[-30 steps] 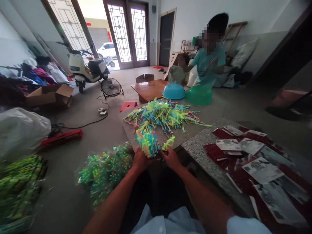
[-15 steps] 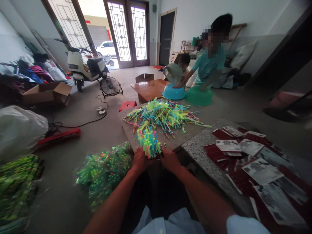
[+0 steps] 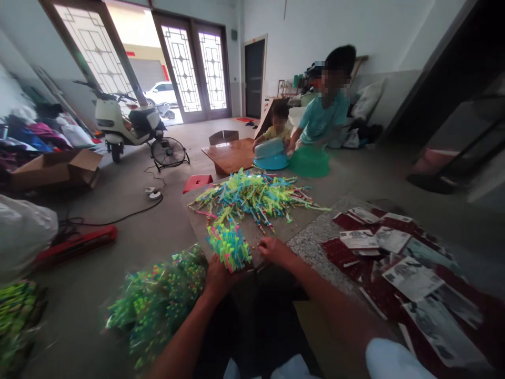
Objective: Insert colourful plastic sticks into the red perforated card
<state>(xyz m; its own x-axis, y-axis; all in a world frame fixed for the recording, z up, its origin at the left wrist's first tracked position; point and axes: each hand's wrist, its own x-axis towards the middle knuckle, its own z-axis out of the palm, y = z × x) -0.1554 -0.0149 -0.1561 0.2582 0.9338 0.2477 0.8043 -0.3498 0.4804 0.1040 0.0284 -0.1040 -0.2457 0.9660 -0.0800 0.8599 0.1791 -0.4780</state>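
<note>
My left hand (image 3: 218, 276) is closed around the near left side of a thick bundle of plastic strips (image 3: 229, 247), neon yellow, blue and pink, at the table's near edge. Its fingertips are partly hidden behind the bundle. Just right of the bundle, apart from it, my right hand (image 3: 272, 249) is curled with the fingers pinched together over the tabletop. Whatever is in that pinch is too small to make out. Beyond both hands spreads a loose pile of similar strips (image 3: 252, 193), some with beaded-looking ends, on the grey table (image 3: 197, 227).
A speckled stone slab (image 3: 305, 245) at right bears dark red sheets and printed cards (image 3: 412, 276). Clear bags of green pieces (image 3: 161, 300) stand at lower left. Ahead, two people handle blue (image 3: 270, 160) and green basins (image 3: 310, 160) by a wooden board (image 3: 232, 152). A red stool (image 3: 198, 182) touches the table area.
My right hand has left the bundle and moved right, fingers now curled. My left hand stays on the bundle. The view has shifted; ahead, a pale basin has come down onto the blue one.
</note>
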